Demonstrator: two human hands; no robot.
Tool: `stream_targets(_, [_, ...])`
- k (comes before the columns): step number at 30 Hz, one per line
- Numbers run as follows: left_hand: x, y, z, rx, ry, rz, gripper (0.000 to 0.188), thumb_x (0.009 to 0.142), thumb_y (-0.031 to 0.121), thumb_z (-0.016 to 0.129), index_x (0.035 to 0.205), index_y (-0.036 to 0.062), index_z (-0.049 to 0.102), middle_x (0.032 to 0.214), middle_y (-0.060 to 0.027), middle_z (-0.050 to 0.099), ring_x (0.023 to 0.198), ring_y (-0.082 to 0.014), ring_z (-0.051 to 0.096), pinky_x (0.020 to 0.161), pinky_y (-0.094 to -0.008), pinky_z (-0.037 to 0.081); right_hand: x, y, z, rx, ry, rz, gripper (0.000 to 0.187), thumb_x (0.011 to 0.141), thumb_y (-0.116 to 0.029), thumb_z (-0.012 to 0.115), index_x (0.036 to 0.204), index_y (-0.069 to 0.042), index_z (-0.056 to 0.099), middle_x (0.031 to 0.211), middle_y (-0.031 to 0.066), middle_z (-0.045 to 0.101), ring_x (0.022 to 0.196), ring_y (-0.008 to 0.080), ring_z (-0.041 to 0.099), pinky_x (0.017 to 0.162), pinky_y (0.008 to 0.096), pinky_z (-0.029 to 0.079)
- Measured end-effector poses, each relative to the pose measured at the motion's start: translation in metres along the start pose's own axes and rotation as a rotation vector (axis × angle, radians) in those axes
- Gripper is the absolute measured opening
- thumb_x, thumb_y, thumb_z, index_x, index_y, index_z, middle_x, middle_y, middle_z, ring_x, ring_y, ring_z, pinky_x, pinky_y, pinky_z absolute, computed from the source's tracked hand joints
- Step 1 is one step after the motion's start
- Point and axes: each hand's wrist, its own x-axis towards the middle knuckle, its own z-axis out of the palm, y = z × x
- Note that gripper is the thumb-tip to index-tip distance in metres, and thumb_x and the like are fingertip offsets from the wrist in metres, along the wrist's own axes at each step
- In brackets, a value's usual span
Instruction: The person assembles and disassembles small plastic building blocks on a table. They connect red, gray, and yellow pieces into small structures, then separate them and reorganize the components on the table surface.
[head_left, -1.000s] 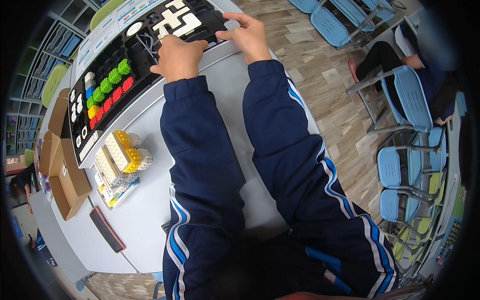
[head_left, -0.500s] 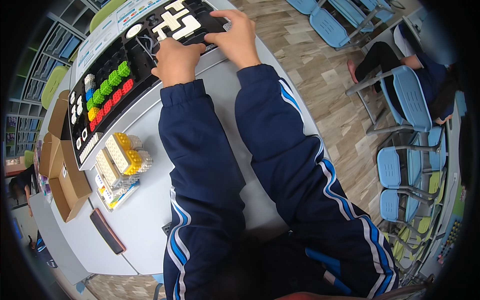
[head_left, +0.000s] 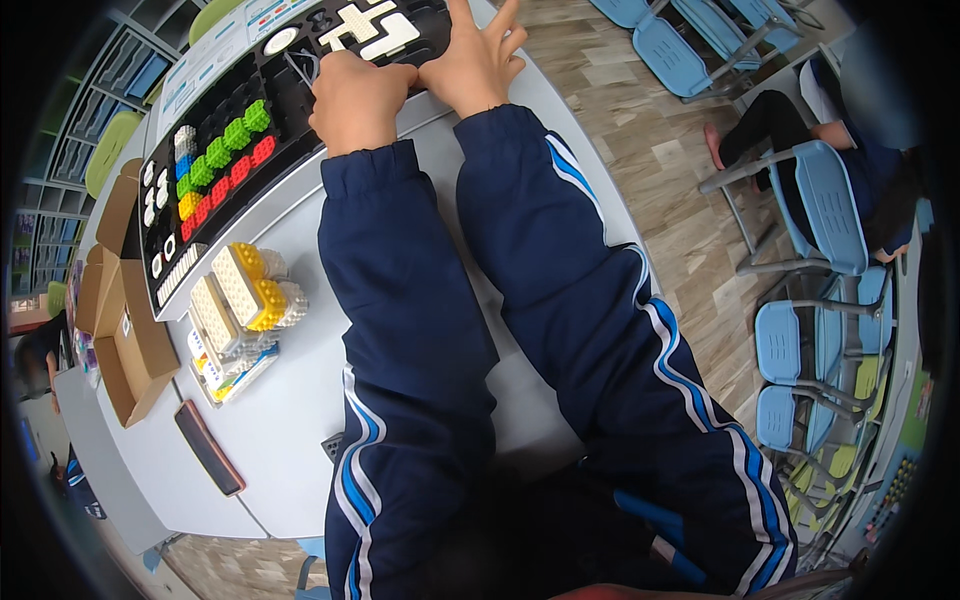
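Observation:
A black sorting tray [head_left: 290,115] with building pieces lies along the far side of the table. My left hand [head_left: 358,100] is at its near edge, with fingers curled and mostly hidden; what they hold, if anything, does not show. My right hand [head_left: 470,62] has its fingers spread over the tray's right end, its thumb close to the left thumb. Just beyond the hands lie white flat pieces [head_left: 392,38] and a white ring-like disc [head_left: 281,41]. Rows of green blocks [head_left: 217,153] and red blocks [head_left: 238,172] fill the tray's left part.
Left of my left sleeve stands a cream and yellow brick build [head_left: 240,288]. An open cardboard box [head_left: 140,345] and a dark slim case [head_left: 210,447] lie further left. A printed sheet [head_left: 215,65] borders the tray. Blue chairs [head_left: 825,205] and a seated person are at the right.
The view has shifted slightly, so the tray sits higher. My right hand has come in toward the left, its fingers now raised and spread. The left hand stays at the tray's edge.

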Motion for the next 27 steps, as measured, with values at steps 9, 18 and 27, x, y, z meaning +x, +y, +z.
stream_targets(9, [0.001,0.000,0.010,-0.001,0.032,0.054,0.045,0.060,0.030,0.083,0.090,-0.0009,0.072,0.095,-0.0208,0.072,0.089,-0.0355,0.071,0.085,-0.0394,0.054,0.027,0.026,0.005,0.254,-0.235,0.133,0.103,0.052,-0.004,0.077,0.146,-0.023,0.038,0.152,0.0298,0.021,0.133,0.0493,0.034,0.106,0.0547,0.036])
stream_targets(18, [0.001,0.003,0.016,-0.009,0.006,0.049,0.048,0.061,0.032,0.084,0.095,-0.0004,0.072,0.097,-0.0207,0.072,0.090,-0.0353,0.071,0.086,-0.0399,0.053,0.048,0.052,0.016,0.446,-0.314,0.011,0.082,0.049,-0.007,0.076,0.129,-0.002,0.055,0.103,0.0262,0.064,0.097,0.0356,0.064,0.084,0.0394,0.052])
stream_targets(27, [-0.004,0.010,0.027,0.061,0.010,0.078,0.048,0.063,0.033,0.084,0.097,0.0011,0.071,0.101,-0.0203,0.071,0.094,-0.0346,0.070,0.087,-0.0418,0.051,0.052,0.070,0.024,0.550,-0.302,-0.036,0.073,0.051,-0.009,0.075,0.121,0.003,0.059,0.098,0.0278,0.066,0.091,0.0328,0.067,0.082,0.0365,0.052])
